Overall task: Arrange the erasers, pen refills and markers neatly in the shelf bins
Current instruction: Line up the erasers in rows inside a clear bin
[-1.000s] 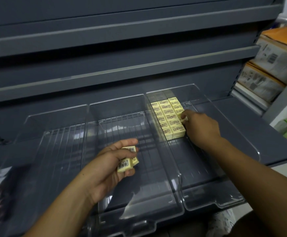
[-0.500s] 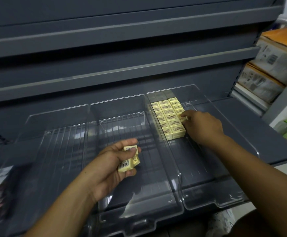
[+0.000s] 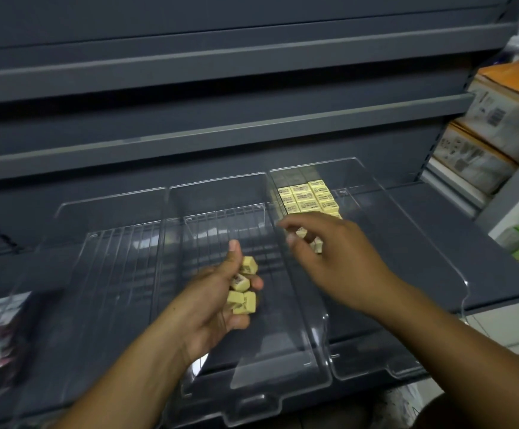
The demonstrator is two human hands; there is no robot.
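On the head camera, my left hand (image 3: 218, 305) grips a clutch of loose erasers (image 3: 242, 289) above the middle bin (image 3: 218, 181). My right hand (image 3: 341, 261) hovers over the right bin (image 3: 313, 164), blurred, and I cannot tell whether it pinches anything. Neat eraser rows (image 3: 309, 198) fill only that bin's back left. I judge this an early stage: no refills or markers are in sight.

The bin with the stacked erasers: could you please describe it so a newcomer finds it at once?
On the broad dark grey shelf stand three clear plastic bins side by side. Take the rightmost bin. It alone holds neat rows of yellow erasers, packed into its back left corner.
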